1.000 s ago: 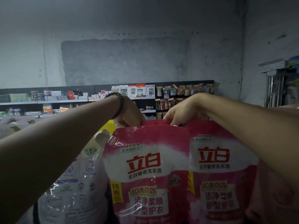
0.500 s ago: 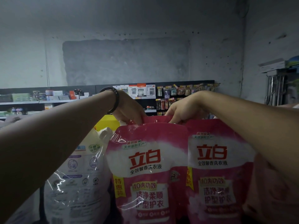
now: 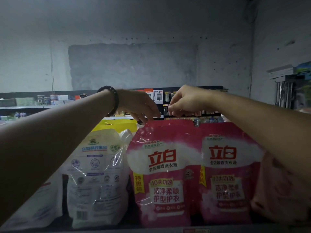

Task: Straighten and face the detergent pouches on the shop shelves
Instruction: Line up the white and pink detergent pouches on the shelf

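Two pink detergent pouches stand upright side by side on the shelf, labels facing me: the left pink pouch [image 3: 161, 174] and the right pink pouch [image 3: 223, 174]. Behind them shows the top edge of a rear pink pouch [image 3: 176, 122]. My left hand [image 3: 139, 106], with a dark bracelet on its wrist, points its fingers down, and the fingertips touch the left pink pouch's top left corner. My right hand [image 3: 186, 101] hovers just above the rear pouch's top, fingers curled, holding nothing that I can see.
A white pouch with a screw cap [image 3: 97, 174] stands to the left of the pink ones, with a yellow pack [image 3: 117, 124] behind it. Another pink pack [image 3: 277, 190] sits at far right under my forearm. The shelf lip [image 3: 117, 230] runs along the bottom. Stocked shelves line the far wall.
Both hands have let go of the rear pink pouch's top and lifted. The view has dropped, so the pouches show down to the shelf.
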